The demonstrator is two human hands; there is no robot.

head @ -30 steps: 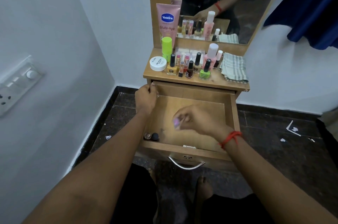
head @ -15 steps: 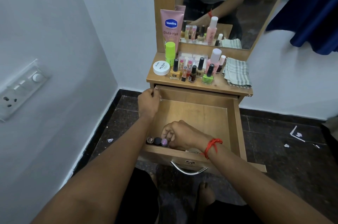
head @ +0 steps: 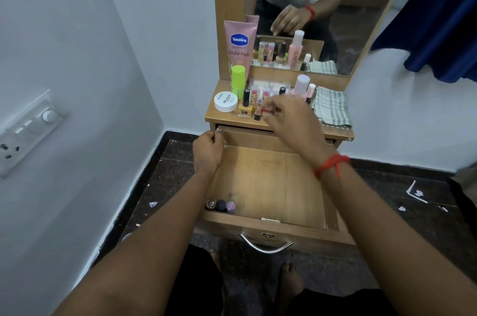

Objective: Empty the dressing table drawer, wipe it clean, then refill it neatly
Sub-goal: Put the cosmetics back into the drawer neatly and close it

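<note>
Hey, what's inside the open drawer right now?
Three small bottles stand in a row in the drawer's front left corner. Elsewhere only its wooden floor shows. The right hand and wrist cover the back right corner, so anything there is hidden.

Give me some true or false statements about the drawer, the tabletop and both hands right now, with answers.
1. Three small bottles stand in the drawer's front left corner. True.
2. The checked cloth lies in the drawer. False: it lies on the tabletop, at the right.
3. The left hand holds the drawer's left edge. True.
4. The right hand reaches into the drawer. False: it is over the nail polish bottles on the tabletop.
</note>
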